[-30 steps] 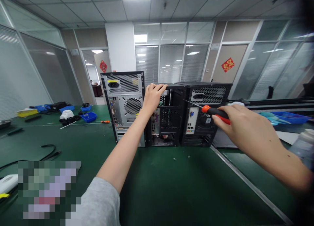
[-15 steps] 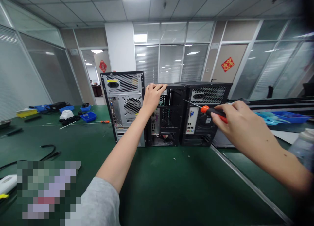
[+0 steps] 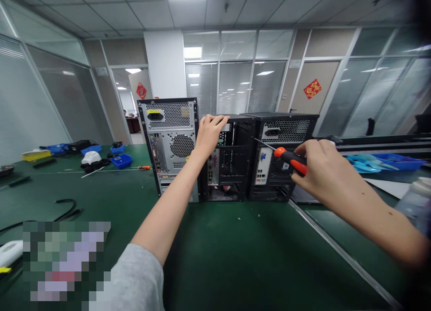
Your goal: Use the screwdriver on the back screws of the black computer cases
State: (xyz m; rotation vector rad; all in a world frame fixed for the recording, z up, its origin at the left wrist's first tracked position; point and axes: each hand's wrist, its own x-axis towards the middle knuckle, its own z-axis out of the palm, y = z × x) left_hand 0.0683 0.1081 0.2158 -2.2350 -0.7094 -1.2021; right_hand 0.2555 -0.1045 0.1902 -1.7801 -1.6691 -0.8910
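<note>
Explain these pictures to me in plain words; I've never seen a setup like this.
There is no robot here, just a person's two bare hands. Every picture comes from one camera worn on that person's head, looking forward and down.

On the green table stand three computer cases, backs toward us: a silver-backed case at picture left, a middle case, and a black case at picture right. Off to the left lie small blue trays; a pixelated patch hides something nearer.

The left hand rests on the middle case's top edge. The right hand holds an orange-and-black screwdriver, its tip at that case's right edge; whether it touches is too small to tell.
</note>
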